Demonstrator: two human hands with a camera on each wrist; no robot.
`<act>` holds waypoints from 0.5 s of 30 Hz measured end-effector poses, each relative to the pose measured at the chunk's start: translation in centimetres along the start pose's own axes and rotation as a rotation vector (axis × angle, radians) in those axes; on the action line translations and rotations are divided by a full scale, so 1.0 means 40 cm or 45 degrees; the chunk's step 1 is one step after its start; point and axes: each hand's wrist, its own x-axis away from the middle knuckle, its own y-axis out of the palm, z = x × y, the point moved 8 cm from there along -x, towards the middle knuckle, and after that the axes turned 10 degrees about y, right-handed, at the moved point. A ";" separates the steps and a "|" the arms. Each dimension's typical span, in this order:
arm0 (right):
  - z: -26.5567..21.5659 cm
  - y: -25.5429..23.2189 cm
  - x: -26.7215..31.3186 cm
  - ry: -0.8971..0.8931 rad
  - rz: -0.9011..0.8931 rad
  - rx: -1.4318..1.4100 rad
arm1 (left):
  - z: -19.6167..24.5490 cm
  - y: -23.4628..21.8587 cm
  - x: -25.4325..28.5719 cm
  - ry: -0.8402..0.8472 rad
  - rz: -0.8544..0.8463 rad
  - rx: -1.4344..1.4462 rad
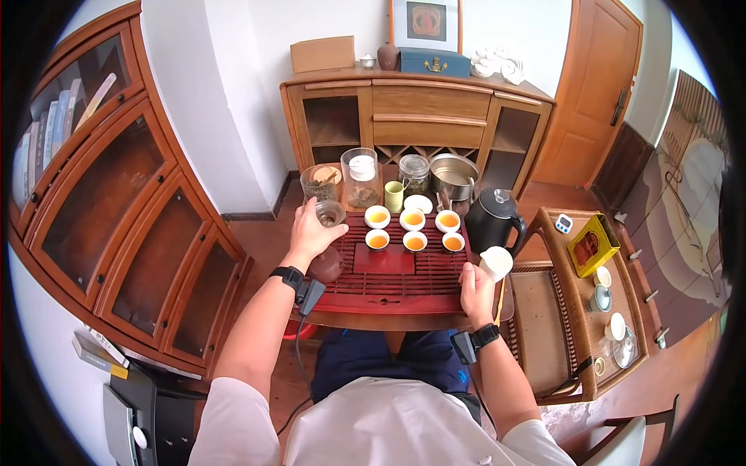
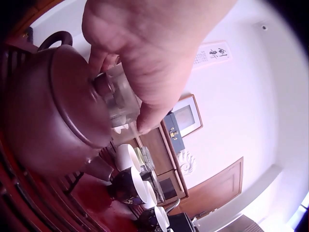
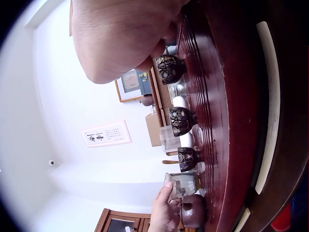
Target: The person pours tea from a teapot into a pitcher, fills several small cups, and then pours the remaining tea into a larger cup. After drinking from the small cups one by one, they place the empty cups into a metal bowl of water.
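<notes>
My left hand (image 1: pixel 311 233) grips a small clear glass pitcher (image 1: pixel 330 213) by its rim, over the left side of the red slatted tea tray (image 1: pixel 373 299). A round brown clay teapot (image 2: pixel 34 111) with its lid on sits just below that hand. Loosely curled, my right hand (image 1: pixel 475 291) rests by the tray's right edge, its fingers partly hidden, close to a white cup (image 1: pixel 496 262). Several dark patterned cups (image 3: pixel 181 121) stand in two rows on the tray, white inside and holding amber tea (image 1: pixel 414 243).
Behind the tray stand a glass canister (image 1: pixel 362 179), a lidded jar (image 1: pixel 414 175), a steel pot (image 1: pixel 458 167) and a green cup (image 1: pixel 394 196). A black kettle (image 1: pixel 489 221) is at the right. A wicker cart (image 1: pixel 544 217) beyond it carries a yellow tin (image 1: pixel 593 245).
</notes>
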 end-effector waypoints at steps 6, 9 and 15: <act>-0.001 0.002 -0.001 -0.033 0.002 0.004 | 0.014 -0.003 0.001 -0.039 -0.007 0.014; 0.003 0.001 -0.001 -0.026 -0.002 -0.007 | 0.009 -0.005 -0.004 -0.053 0.037 0.052; 0.006 0.000 0.001 -0.006 -0.011 -0.018 | -0.013 0.001 -0.017 -0.051 -0.021 0.057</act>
